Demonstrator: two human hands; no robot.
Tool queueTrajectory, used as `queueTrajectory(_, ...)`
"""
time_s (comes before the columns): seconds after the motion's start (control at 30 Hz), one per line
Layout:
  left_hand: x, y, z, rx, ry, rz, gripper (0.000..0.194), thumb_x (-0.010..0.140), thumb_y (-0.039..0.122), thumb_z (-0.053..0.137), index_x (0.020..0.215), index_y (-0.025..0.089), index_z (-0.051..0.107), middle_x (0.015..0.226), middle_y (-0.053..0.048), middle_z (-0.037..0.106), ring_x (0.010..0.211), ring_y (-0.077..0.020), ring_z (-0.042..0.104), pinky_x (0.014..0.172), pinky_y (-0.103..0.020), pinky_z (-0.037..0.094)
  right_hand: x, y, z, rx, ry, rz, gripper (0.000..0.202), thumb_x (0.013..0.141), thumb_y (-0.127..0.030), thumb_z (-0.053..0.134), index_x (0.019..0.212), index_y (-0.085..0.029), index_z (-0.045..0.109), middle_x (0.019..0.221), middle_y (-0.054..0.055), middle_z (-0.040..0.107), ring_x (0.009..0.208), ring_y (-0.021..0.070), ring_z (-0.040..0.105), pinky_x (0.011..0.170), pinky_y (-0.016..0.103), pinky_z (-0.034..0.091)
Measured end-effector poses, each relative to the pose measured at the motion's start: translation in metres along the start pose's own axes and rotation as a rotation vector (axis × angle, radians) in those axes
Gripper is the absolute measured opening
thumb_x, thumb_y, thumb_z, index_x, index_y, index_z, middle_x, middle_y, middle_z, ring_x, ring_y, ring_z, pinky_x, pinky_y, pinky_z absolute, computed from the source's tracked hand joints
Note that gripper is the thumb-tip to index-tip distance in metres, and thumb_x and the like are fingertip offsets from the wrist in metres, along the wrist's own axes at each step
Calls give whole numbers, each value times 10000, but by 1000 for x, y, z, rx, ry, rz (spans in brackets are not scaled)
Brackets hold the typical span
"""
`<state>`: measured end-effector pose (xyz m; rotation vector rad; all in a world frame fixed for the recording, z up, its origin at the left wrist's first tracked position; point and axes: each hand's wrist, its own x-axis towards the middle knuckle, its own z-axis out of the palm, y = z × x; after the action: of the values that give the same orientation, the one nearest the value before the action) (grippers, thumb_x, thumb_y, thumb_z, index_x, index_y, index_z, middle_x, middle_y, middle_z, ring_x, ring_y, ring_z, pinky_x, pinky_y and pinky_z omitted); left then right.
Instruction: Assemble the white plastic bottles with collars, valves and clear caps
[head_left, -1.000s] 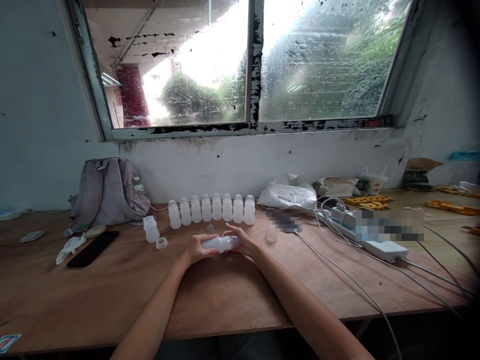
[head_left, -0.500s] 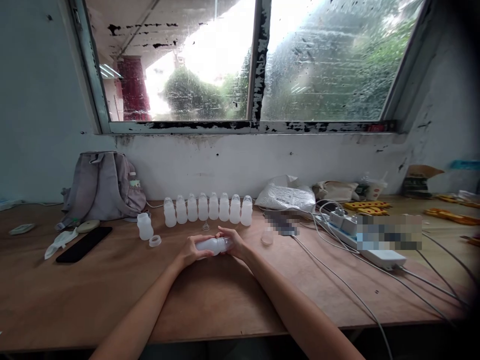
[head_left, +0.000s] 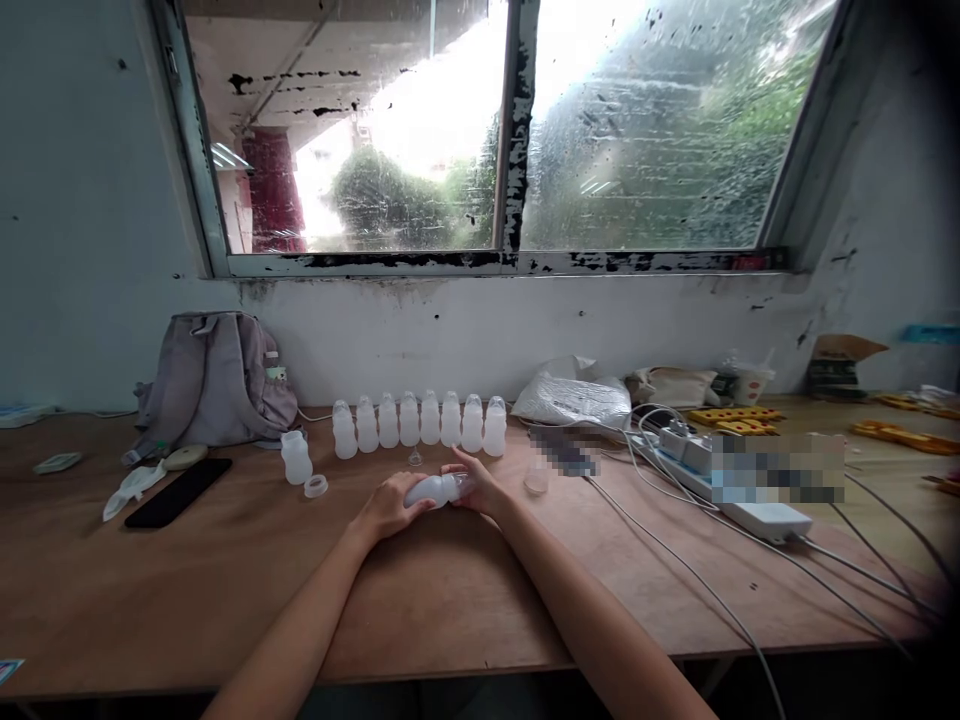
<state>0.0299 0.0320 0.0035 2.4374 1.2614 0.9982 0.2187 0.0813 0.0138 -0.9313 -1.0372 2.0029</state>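
A frosted white bottle [head_left: 433, 490] lies on its side between my hands, low over the wooden table [head_left: 420, 600]. My left hand [head_left: 388, 505] is wrapped round its base end. The fingers of my right hand [head_left: 478, 484] close on its clear top end at the right. Behind them stands a row of several capped bottles [head_left: 409, 422]. A small clear teat-like piece [head_left: 415, 457] sits just in front of that row. To the left, an uncapped bottle [head_left: 297, 460] stands upright beside a white ring [head_left: 316, 486].
A clear cap [head_left: 535, 478] lies right of my hands. Further right are a power strip [head_left: 765, 515] with cables, a plastic-wrapped package [head_left: 574, 398] and yellow parts [head_left: 739, 418]. On the left are a black phone [head_left: 178, 493] and a grey backpack [head_left: 214, 380].
The view has shifted slightly. My left hand has turned a little on the bottle, which now tilts up to the right. My right hand keeps its hold at the top end.
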Motion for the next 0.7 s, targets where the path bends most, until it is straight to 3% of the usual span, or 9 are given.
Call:
queueTrajectory(0.1,2,-7,3,2,59,-6,436,782,443,469,1151,213,499,1048,-79,570,988,-230,503,880,-351,387,4,2,-3,163,-45,-127,442,767,-569,413,756,-144,536,603,32,571,512,133,541,471,240,450)
queueTrajectory(0.23,3,-17,8,12,80,-26,448,862,361,321,1280,201,348,1166,-93,490,1081,-220,432,958,-382,308,7,1,-6,263,-68,-230,347,770,-487,473,798,-150,549,705,42,615,641,136,580,611,252,474)
queueTrajectory(0.37,5,-22,11,-51,71,-40,484,853,352,354,1298,167,308,1240,-123,445,1153,-242,382,999,-423,239,1,-2,-3,274,-103,-306,291,806,-405,441,877,-159,578,871,55,638,798,149,593,711,268,468)
queueTrajectory(0.47,7,-25,11,-159,106,-46,488,800,379,464,1229,158,388,1213,-129,476,1131,-248,418,970,-397,300,-4,-3,3,274,-159,-352,294,820,-375,419,935,-159,582,983,68,622,909,167,577,771,294,460)
queueTrajectory(0.57,7,-29,12,-245,111,-95,510,719,392,572,1151,159,435,1109,-115,543,995,-236,522,848,-361,419,-3,1,8,270,-129,-346,275,821,-359,424,951,-163,567,1021,79,608,940,181,573,799,333,457)
queueTrajectory(0.7,5,-33,15,-283,103,-156,718,629,412,654,1226,177,330,1063,-101,559,886,-215,567,754,-341,462,4,7,9,222,-17,-292,247,809,-342,454,946,-162,552,975,93,620,847,182,604,742,342,480)
